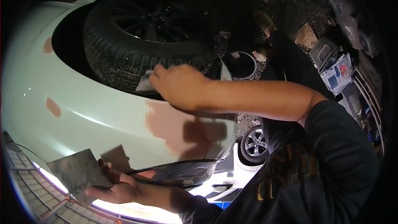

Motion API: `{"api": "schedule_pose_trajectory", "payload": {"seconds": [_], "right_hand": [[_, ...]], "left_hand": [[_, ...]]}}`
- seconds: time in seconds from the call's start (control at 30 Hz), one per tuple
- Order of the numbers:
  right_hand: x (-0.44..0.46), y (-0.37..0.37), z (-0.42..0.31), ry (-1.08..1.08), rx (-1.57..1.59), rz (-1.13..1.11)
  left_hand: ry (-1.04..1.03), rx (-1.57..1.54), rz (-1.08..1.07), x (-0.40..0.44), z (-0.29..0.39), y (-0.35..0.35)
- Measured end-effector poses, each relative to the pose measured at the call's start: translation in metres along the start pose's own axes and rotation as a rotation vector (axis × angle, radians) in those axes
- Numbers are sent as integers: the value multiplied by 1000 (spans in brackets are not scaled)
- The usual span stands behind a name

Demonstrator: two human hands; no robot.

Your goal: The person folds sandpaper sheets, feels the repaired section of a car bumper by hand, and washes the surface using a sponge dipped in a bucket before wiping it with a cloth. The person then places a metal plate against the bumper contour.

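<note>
My left hand (118, 188) holds a flat, square grey plate (81, 174), its thumb on the top face, beside the pale car body panel (91, 118). My right hand (178, 85) pinches a small whitish flat piece (145, 83), blurred, over the edge of the wheel arch in front of the tyre (120, 64). Below my right hand, a large pinkish-brown patch (159, 120) lies on the panel, partly in shadow. Smaller patches (53, 106) of similar colour are further left. Whether the flat piece touches anything is unclear.
A headlight (182, 173) borders the panel's lower edge. Another car's wheel (255, 143) shows beyond it. A round ring-shaped object (244, 64) lies on the gravel. Printed paper (338, 74) and a grey case (323, 54) are at the right.
</note>
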State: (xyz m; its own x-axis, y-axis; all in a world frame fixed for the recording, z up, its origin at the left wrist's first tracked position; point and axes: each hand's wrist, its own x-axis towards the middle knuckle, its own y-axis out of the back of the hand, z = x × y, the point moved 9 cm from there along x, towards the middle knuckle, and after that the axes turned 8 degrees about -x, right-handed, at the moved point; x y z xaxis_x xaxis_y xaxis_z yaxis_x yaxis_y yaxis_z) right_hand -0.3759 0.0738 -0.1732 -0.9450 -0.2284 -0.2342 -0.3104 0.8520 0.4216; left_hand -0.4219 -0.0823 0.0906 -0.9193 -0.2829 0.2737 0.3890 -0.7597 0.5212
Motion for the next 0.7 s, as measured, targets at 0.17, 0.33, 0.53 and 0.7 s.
{"api": "schedule_pose_trajectory", "payload": {"seconds": [0.17,0.33,0.53,0.7], "right_hand": [[-25,64,127,-80,174,272],[-233,86,416,-796,39,288],[-409,168,358,-838,585,361],[-438,222,228,-629,724,317]], "left_hand": [[-72,-15,-6,-1,6,-7],[-11,-51,-60,11,-12,-8],[-2,58,-150,-14,-5,-22],[-74,19,-317,-53,-5,-26]]}}
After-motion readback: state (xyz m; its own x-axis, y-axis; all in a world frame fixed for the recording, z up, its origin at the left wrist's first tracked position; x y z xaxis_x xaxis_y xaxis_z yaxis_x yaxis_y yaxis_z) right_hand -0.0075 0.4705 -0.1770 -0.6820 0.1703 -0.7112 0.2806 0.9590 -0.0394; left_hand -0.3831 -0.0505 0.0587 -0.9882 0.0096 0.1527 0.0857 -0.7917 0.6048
